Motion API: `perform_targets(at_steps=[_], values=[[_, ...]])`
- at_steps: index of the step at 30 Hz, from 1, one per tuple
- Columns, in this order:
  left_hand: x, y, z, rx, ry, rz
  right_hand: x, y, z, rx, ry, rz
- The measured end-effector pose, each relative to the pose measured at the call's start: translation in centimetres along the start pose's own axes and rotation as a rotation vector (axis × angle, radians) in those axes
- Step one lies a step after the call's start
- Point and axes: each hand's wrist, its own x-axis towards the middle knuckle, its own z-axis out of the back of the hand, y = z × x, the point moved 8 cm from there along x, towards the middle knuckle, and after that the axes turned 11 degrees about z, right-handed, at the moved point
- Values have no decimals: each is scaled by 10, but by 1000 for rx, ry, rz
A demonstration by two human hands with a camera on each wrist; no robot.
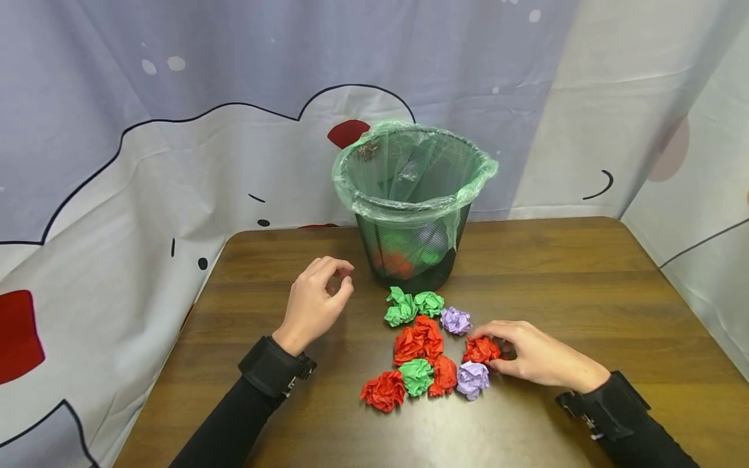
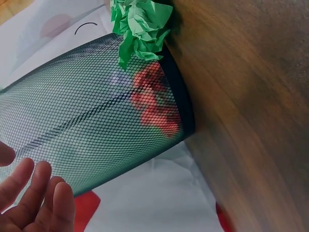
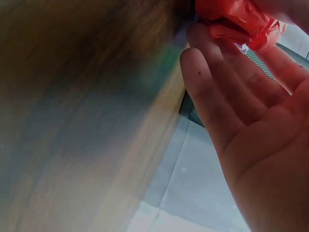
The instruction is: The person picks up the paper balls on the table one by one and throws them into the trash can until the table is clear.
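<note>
My right hand holds a crumpled red paper ball between thumb and fingers, at the right of a cluster. In the right wrist view the red paper ball lies against the fingertips. A purple paper ball sits just in front of that hand, another purple paper ball just behind. My left hand hovers with loosely curved fingers and nothing in them, left of the wire mesh bin. Green paper balls lie at the bin's foot.
More red paper balls and a green one lie mid-table. A thin green liner folds over the bin's rim; red, green and purple paper shows through the mesh. Behind the wooden table hangs a printed curtain.
</note>
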Motion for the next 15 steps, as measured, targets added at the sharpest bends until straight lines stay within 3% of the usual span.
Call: perform_targets(at_steps=[7,15], values=[[-3,2,-2,-4,10,5,0,-2,7,-30,-7,-47],[-6,6,-4,0,21,13,2,0,30,-89,-41,-75]])
